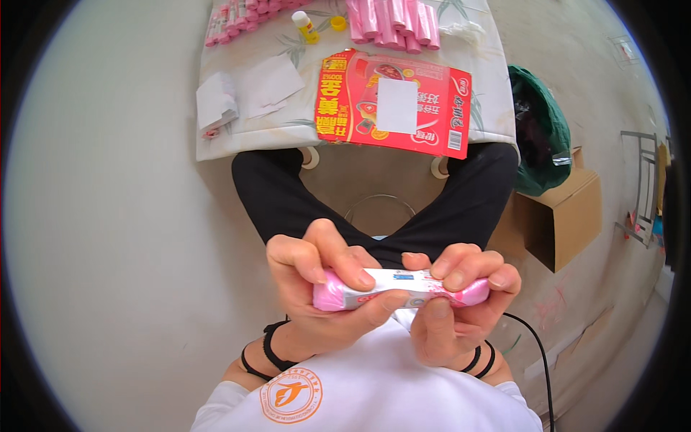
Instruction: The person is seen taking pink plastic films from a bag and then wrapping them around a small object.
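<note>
Above my lap I hold a pink plastic-bag roll [389,286] level in both hands. A white printed paper label wraps its middle, and the pink ends stick out on either side. My left hand [327,327] grips the left end, fingertips on the top of the label and thumb along its lower edge. At the right end, my right hand [450,338] has its fingers over the top and its thumb pressed from below. The underside of the roll is hidden.
On the table [281,133] lie a red printed cardboard sheet [345,108] with a white label [396,106] on it, stacked labels [216,99], loose labels [273,83], a glue stick [305,27], its yellow cap [338,24], and pink rolls [392,25]. At right stand a green-lined bin [551,108] and a cardboard box [576,216].
</note>
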`<action>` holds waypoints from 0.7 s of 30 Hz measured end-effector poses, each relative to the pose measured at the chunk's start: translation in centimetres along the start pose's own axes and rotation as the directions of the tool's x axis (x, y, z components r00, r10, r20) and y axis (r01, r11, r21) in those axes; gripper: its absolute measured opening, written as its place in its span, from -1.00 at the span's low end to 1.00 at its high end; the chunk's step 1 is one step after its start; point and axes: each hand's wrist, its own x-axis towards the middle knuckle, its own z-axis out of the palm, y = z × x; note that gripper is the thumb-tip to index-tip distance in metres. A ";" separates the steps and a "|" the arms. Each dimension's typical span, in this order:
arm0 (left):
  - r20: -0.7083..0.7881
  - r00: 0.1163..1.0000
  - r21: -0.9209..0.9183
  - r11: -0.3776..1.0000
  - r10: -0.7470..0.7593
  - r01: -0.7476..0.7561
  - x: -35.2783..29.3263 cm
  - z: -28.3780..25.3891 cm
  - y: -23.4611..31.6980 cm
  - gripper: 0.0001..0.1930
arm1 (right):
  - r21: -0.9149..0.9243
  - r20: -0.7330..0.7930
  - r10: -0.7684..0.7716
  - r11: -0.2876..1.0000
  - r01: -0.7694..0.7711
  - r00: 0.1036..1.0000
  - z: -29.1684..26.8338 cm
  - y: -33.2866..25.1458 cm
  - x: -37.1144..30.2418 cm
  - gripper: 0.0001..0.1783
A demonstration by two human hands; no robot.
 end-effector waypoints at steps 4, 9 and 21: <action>0.005 1.000 -0.005 1.000 -0.001 0.001 0.0 0.2 0.4 -0.30 | 0.000 0.050 -0.003 1.000 0.003 0.999 -0.9 -0.2 -0.3 -0.33; 0.017 0.999 -0.101 0.995 0.027 -0.025 -0.1 1.2 0.6 -0.26 | -0.031 0.148 -0.168 0.984 0.175 0.975 -1.3 -0.1 0.2 -0.35; 0.012 0.999 -0.027 0.999 0.043 -0.042 0.4 -0.1 0.0 -0.30 | 0.056 -0.008 -0.051 0.997 0.051 0.999 0.2 0.4 0.8 -0.34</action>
